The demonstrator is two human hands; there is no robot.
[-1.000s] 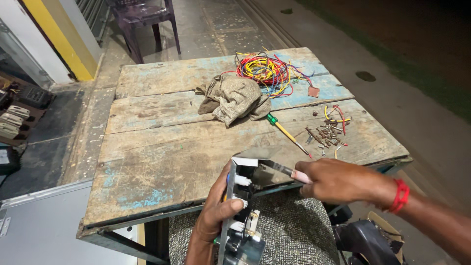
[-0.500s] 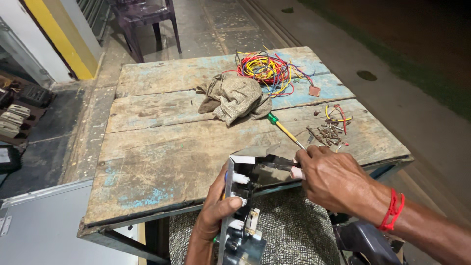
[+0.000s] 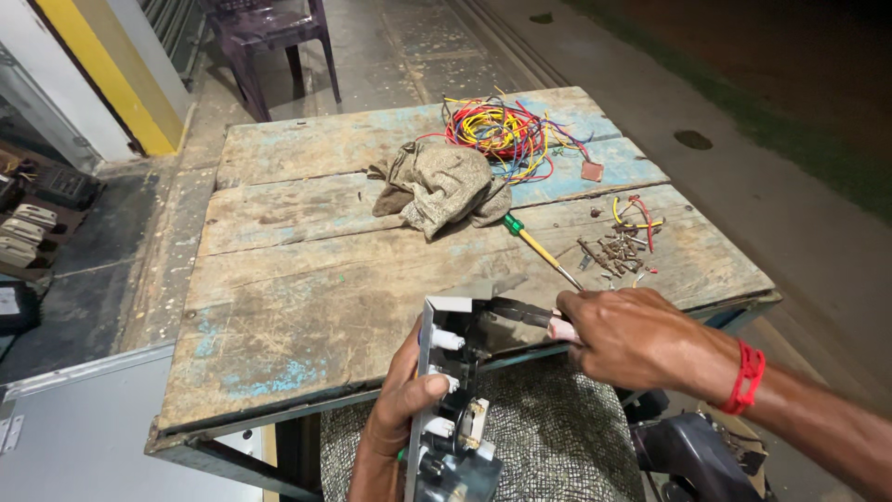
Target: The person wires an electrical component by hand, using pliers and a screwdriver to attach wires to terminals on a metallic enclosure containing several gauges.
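Rough tabletop [image 3: 307, 307]: weathered wooden planks, grey-brown, with patches of worn blue paint, on a metal-edged frame.

One switch panel [image 3: 455, 400] is held on edge at the near edge of the tabletop, over a grey woven cloth. It is a thin grey metal plate with white plastic switch bodies and dark parts stacked along its inner face; the exact count of bodies cannot be told.

Left hand [image 3: 395, 409] is wrapped around the plate's outer side, fingers curled on the edge. Right hand [image 3: 641, 339] is closed around one pair of pliers [image 3: 534, 316] with pale pink grips; the dark tips are set into the top of the panel. One red band is worn on the right wrist.

Just beyond the right hand: one screwdriver [image 3: 539, 249], green handle, yellow shank, lying flat. Beyond and to its right, a small heap of rusty screws [image 3: 618, 251] with a few wire offcuts. Farther out: one crumpled khaki rag [image 3: 437, 186], and touching it one tangle of wires [image 3: 497, 135], red, yellow and blue.
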